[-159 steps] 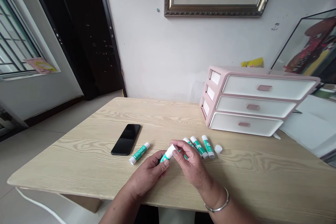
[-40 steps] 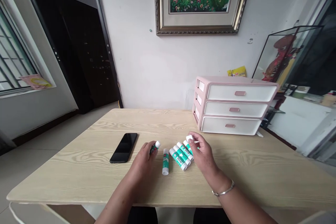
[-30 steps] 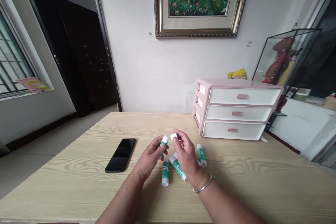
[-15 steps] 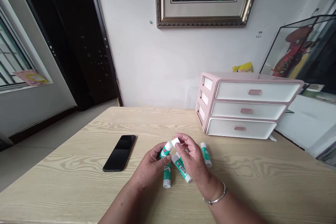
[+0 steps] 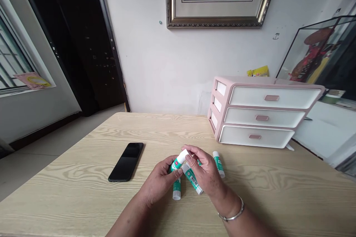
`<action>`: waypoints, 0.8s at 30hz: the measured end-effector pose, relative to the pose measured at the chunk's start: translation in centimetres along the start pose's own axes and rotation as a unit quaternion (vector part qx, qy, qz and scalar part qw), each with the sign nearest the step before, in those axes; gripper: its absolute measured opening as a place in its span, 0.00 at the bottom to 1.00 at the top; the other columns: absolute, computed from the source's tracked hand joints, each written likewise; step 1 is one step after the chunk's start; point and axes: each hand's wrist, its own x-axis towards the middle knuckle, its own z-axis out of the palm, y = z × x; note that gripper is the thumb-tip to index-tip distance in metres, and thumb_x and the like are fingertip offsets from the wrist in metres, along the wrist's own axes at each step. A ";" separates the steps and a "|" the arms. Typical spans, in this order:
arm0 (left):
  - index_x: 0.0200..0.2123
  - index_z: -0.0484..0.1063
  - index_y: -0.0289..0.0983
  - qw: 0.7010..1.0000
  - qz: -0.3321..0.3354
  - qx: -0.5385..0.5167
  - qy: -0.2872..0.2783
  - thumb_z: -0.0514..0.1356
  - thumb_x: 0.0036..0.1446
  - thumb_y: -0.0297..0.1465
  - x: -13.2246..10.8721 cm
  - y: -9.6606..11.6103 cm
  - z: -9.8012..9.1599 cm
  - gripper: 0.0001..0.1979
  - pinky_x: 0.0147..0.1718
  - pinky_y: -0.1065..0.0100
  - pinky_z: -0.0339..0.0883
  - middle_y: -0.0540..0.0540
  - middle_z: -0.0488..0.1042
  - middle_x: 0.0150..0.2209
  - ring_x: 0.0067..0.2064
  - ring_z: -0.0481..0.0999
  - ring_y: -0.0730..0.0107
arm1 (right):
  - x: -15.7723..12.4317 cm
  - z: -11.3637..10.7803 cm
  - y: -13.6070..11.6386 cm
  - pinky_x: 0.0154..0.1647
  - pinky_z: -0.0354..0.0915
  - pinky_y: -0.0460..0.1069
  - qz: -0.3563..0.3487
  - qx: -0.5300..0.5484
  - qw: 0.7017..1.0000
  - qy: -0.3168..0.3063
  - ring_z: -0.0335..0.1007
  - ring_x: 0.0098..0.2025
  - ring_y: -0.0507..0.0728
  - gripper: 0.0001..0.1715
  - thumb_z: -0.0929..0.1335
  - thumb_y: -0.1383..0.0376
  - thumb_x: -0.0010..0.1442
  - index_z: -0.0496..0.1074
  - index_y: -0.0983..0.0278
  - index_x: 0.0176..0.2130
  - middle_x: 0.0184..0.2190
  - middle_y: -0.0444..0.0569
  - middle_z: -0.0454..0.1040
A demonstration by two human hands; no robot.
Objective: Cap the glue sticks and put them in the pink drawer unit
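My left hand (image 5: 162, 177) grips a green and white glue stick (image 5: 175, 164), tilted up to the right. On its upper end sits a white cap (image 5: 183, 155), pinched between the fingertips of my right hand (image 5: 204, 168). Beneath my hands, another glue stick (image 5: 177, 189) lies on the table, its upper part hidden by my left hand. A further one (image 5: 193, 180) lies slanted beside it, close to my right hand, which partly covers something green behind it. One more glue stick (image 5: 218, 164) rests to the right of my right hand.
A black phone (image 5: 127, 162) lies on the wooden table (image 5: 91, 192) at the left. At the back right stands a pink and white drawer unit (image 5: 261, 118), with a yellow packet (image 5: 258, 71) behind its top. The wall (image 5: 144, 63) rises beyond the table's far edge.
The white cap, held apart at the stick's end before, now sits over that end. My right hand has moved slightly down and left with it.
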 end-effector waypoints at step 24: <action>0.32 0.71 0.35 0.998 0.002 -0.052 0.025 0.56 0.62 0.55 0.0 -0.7 -0.1 0.27 0.24 0.71 0.51 0.53 0.62 0.25 0.25 0.58 0.75 | -1.5 1.0 -0.9 0.57 0.71 0.55 -0.075 -0.080 0.992 -0.061 0.71 0.58 0.58 0.26 0.64 0.64 0.71 0.65 0.51 0.66 0.59 0.49 0.73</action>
